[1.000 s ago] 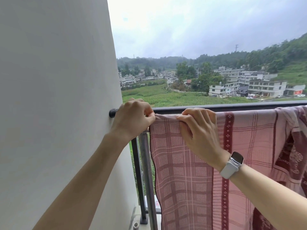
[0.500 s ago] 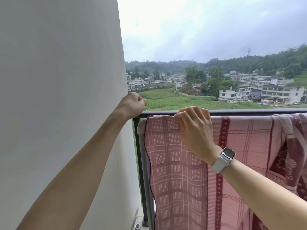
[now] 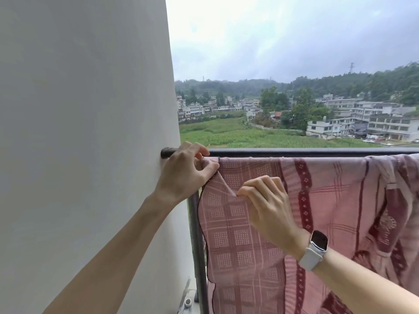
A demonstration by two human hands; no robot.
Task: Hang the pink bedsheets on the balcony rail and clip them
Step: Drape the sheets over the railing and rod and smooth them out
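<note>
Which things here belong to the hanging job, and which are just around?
Job: pink sheet, draped over the rail; left hand pinching its corner; right hand pinching the cloth lower down.

Around: wall, white watch, small white fitting on the floor.

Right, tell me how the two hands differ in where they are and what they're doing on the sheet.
The left hand is up at the rail beside the wall, pinching the sheet's top corner; the right hand is lower, below the rail, pinching a fold in the hanging cloth. The right wrist wears a white watch; the left wrist is bare. Both have curled fingers gripping the same pink sheet.
</note>
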